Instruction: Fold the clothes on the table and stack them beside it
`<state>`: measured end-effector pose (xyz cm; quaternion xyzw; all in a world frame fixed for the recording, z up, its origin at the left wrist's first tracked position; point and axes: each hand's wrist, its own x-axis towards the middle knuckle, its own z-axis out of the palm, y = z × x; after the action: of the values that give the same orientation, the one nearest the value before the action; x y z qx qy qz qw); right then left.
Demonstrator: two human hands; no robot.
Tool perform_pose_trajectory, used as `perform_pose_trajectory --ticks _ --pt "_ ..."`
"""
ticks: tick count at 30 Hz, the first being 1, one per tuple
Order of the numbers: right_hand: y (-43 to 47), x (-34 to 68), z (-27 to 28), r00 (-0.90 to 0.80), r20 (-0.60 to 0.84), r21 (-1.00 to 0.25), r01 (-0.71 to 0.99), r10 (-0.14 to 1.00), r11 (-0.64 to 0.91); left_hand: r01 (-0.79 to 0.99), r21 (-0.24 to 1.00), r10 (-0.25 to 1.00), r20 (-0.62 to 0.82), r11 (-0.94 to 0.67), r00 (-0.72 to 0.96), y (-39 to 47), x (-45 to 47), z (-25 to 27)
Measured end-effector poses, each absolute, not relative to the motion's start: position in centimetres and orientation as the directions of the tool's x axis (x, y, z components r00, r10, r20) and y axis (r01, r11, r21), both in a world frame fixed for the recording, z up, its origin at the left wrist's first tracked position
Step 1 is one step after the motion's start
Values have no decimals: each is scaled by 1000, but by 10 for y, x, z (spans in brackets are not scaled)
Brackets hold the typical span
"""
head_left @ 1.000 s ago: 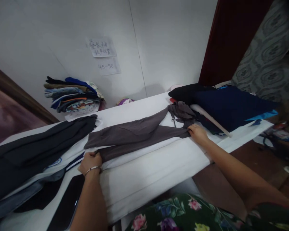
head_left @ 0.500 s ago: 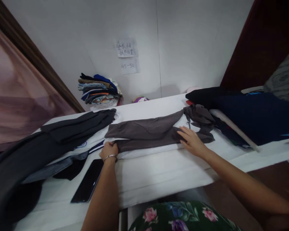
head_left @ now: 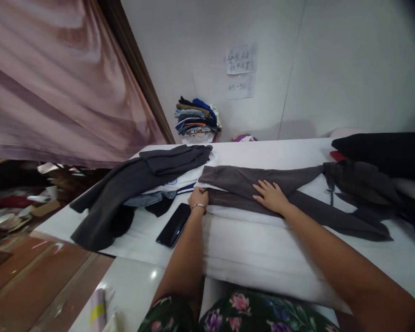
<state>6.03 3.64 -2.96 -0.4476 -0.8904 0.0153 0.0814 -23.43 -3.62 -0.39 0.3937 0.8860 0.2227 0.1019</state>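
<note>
A grey-brown garment [head_left: 228,175] lies stretched across the white table, with two long leg- or sleeve-like parts. Whether it is trousers or a top I cannot tell. My left hand [head_left: 198,198], wearing a bracelet, is closed on the left end of the nearer part. Flat on the middle of the fabric rests my right hand [head_left: 270,197], its fingers spread. The garment's right end is bunched up, with a dark cord or zip hanging by it. Just below my left hand lies a black phone [head_left: 174,225].
Dark grey clothing [head_left: 117,184] drapes over the table's left part, on top of other garments. A folded clothes stack [head_left: 197,121] stands against the wall at the back. Dark clothes [head_left: 380,154] are heaped at the right. A pink curtain [head_left: 65,78] hangs at the left.
The view has turned left, bringing the floor and curtain further in. My right hand has slid left along the garment, closer to my left hand, which keeps its hold on the end.
</note>
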Motion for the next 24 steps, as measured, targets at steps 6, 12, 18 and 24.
perform_pose_trajectory --ticks 6,12,18,24 --pt "34 66 -40 -594 222 -54 784 773 618 641 494 739 -3 587 -674 -37 -234 -3" --pt "34 65 -39 -595 238 -65 779 768 624 642 477 740 -25 600 -672 -38 -235 2" --pt "30 64 -30 -590 202 -98 782 782 615 660 466 738 23 589 -675 -44 -234 5" --pt "28 61 -17 -578 141 -160 788 803 595 669 532 689 202 520 -696 -39 -238 13"
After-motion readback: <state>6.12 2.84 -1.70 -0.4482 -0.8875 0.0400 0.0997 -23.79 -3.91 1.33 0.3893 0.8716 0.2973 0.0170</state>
